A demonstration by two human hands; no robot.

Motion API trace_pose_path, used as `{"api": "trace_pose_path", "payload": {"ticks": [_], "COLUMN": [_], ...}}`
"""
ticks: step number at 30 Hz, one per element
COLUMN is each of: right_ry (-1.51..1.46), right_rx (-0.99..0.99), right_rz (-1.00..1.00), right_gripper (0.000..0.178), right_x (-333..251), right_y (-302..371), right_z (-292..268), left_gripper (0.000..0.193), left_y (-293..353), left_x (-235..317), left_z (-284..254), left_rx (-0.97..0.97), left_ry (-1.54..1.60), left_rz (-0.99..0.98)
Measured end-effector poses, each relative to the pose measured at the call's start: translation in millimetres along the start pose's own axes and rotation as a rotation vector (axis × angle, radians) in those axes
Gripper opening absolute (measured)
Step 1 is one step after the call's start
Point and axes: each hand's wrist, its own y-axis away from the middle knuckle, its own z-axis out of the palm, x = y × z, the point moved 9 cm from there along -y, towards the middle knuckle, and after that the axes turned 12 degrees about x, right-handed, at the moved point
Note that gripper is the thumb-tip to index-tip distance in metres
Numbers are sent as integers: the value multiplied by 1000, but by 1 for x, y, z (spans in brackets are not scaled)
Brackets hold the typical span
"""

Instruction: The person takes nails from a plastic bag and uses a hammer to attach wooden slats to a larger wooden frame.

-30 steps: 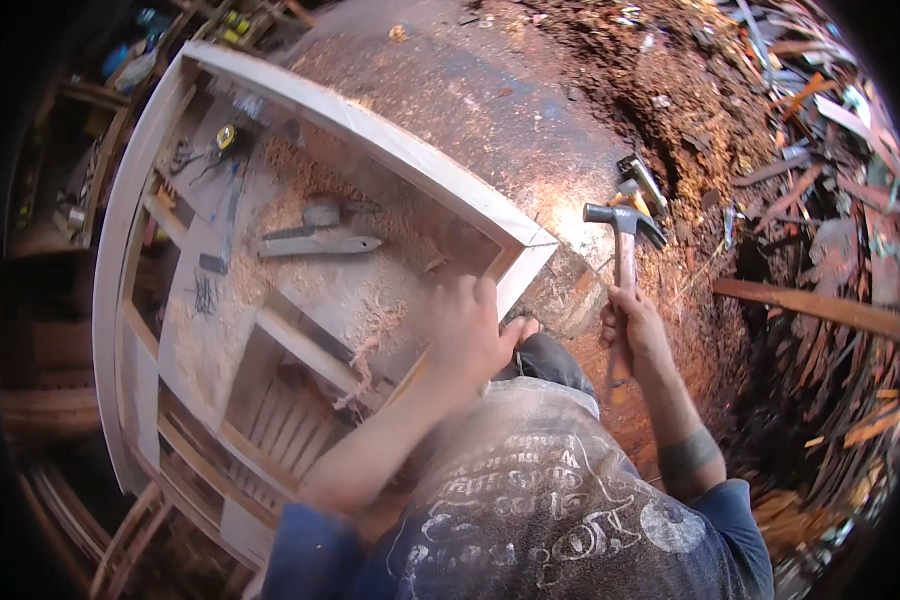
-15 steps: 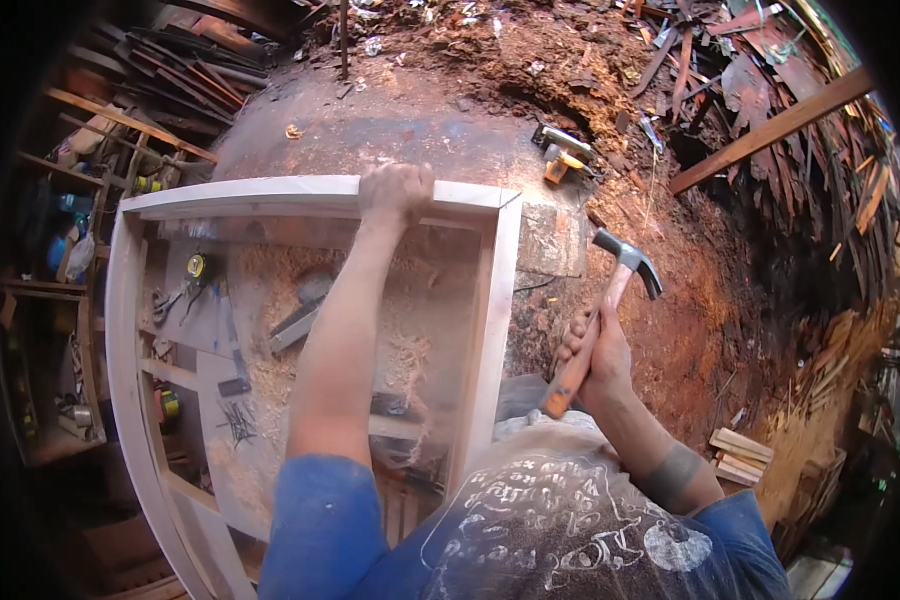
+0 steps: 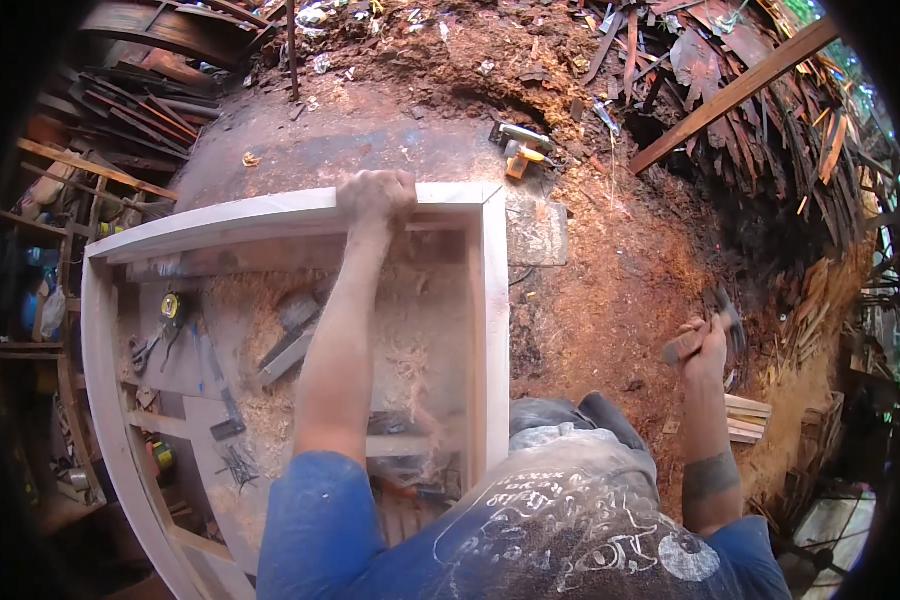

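Note:
A pale wooden frame [image 3: 495, 330] stands over the bench in front of me. My left hand [image 3: 377, 198] is closed around its far rail, knuckles up, left of the far right corner. Out to the right, away from the frame, my right hand [image 3: 708, 345] grips a claw hammer [image 3: 732, 325] by its wooden handle. The hammer's head is slightly blurred and points away to the right; the butt of the handle pokes out left of my fingers. Through the frame I see a tape measure [image 3: 171, 305], a second hammer [image 3: 228, 428] and loose nails [image 3: 240, 465] lying on the bench.
A yellow-and-grey power tool [image 3: 518, 158] lies beyond the frame's far right corner. Wood shavings [image 3: 410, 375] litter the bench. A long timber [image 3: 740, 95] slants across the back right, near piled scrap wood. Short boards [image 3: 745, 415] are stacked at the right; shelves [image 3: 30, 350] stand at left.
My right hand has swung the hammer outward to the right, from in front of my chest. My left hand keeps its hold on the far rail. The whole view has shifted a little.

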Motion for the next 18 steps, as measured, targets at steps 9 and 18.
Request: {"api": "trace_pose_path", "payload": {"ticks": [9,18], "right_ry": [403,392], "right_rx": [-332,-464], "right_rz": [238,153], "right_gripper": [33,28], "right_x": [129,173], "right_y": [104,90], "right_z": [119,92], "left_gripper": [48,50], "left_y": [-2,-3], "left_x": [3,20], "left_z": [-8,-4], "left_rx": [86,36], "left_ry": [-7,10], "left_rz": [103,60]}}
